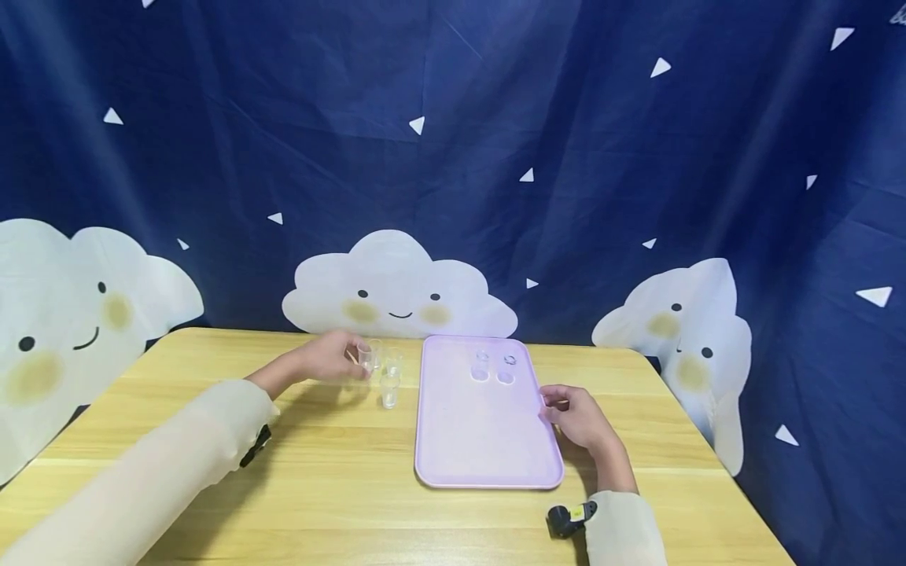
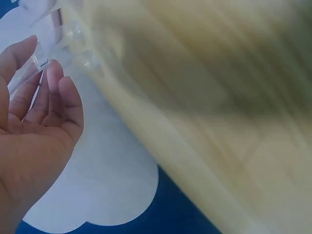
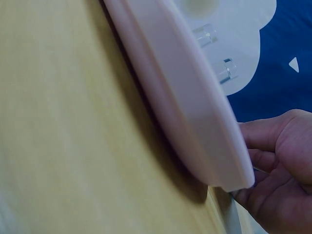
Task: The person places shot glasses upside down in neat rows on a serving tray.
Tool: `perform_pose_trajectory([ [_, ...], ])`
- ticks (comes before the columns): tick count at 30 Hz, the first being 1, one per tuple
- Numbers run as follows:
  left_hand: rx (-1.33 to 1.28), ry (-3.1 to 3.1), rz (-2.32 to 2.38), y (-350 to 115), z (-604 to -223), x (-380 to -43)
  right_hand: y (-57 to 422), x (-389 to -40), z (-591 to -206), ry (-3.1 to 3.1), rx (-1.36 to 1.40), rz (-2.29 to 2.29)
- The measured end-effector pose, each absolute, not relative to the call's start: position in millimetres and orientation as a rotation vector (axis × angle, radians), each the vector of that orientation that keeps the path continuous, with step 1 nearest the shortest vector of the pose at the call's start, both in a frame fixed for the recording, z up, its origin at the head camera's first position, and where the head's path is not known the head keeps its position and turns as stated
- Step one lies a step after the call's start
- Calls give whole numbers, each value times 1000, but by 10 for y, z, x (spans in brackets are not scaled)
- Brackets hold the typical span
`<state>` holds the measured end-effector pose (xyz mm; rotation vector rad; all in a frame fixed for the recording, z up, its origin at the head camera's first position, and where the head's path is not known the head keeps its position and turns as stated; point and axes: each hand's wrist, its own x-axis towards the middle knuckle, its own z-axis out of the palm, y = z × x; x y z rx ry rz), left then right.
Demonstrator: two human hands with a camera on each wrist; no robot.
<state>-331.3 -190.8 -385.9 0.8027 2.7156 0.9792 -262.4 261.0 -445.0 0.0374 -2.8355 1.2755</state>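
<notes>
At the back of the table, my left hand (image 1: pixel 333 356) holds a small clear cup (image 1: pixel 366 358) between thumb and fingers. The left wrist view shows the fingers (image 2: pixel 70 97) curled around that cup, which is partly cut by the frame's edge. Close beside it on the tabletop stand other clear cups (image 1: pixel 389 391). To their right lies a light purple rectangular tray (image 1: pixel 481 448), with two small clear cups (image 1: pixel 480 368) upright or inverted, I cannot tell which, near its far end. My right hand (image 1: pixel 579 417) grips the tray's right rim; its lower fingers are partly hidden in the right wrist view.
The wooden table (image 1: pixel 340 487) reaches back to a dark blue curtain (image 1: pixel 467 173) printed with white clouds and triangles. Both forearms wear light sleeves (image 1: pixel 156 464), with a black wrist camera (image 1: pixel 562 520) at the right wrist.
</notes>
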Motion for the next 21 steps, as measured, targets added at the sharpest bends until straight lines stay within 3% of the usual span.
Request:
perform_pose_trajectory([
  [21, 823, 2747, 1032, -1597, -3543, -3418, 2609, -2610, -4435, -2833, 38, 1293],
])
